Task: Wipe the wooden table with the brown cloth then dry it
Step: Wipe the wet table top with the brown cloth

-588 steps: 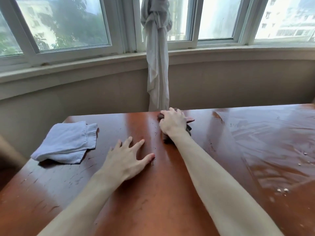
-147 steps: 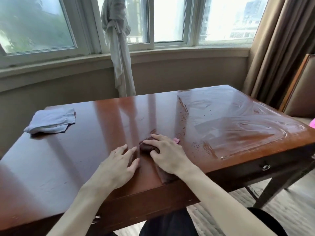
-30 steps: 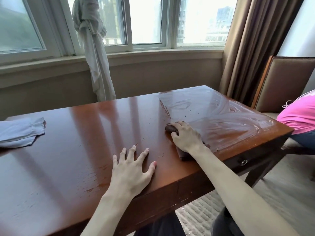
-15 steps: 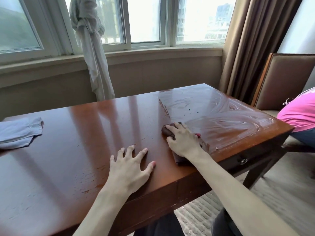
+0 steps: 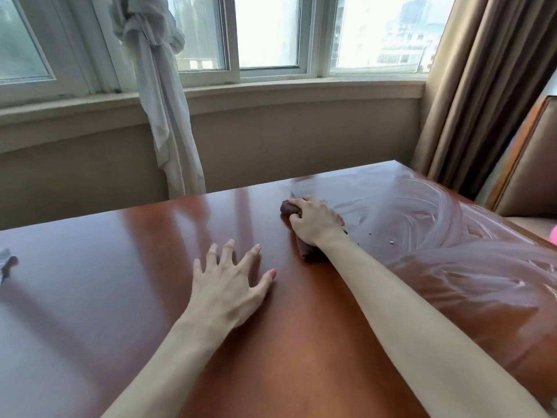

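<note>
Brown cloth (image 5: 291, 208): bunched on the wooden worktop (image 5: 120, 267), toward its far edge and right of centre; one dark end shows beyond the fingers, another below the wrist.
Right hand (image 5: 313, 226): arm stretched forward across the worktop, palm down on the cloth, fingers curled over it; this grip holds the cloth pressed to the wood.
Left hand (image 5: 229, 285): nearer the person, left of the right arm and well apart from the cloth; palm down, fingers straight and spread, thumb out to the right, resting on bare wood with nothing held.
Worktop surface: glossy reddish brown on the left and middle; the right part carries pale curved wet streaks (image 5: 437, 224), with a few small dark specks just right of the right wrist.
Left edge: a small part of a pale cloth (image 5: 4, 257), mostly cut off by the frame.
Behind the worktop: window sill (image 5: 271, 92), a knotted white curtain (image 5: 159, 95) hanging down.
Right side: brown drapes (image 5: 482, 86), a padded chair back (image 5: 530, 164) beside the worktop corner.
</note>
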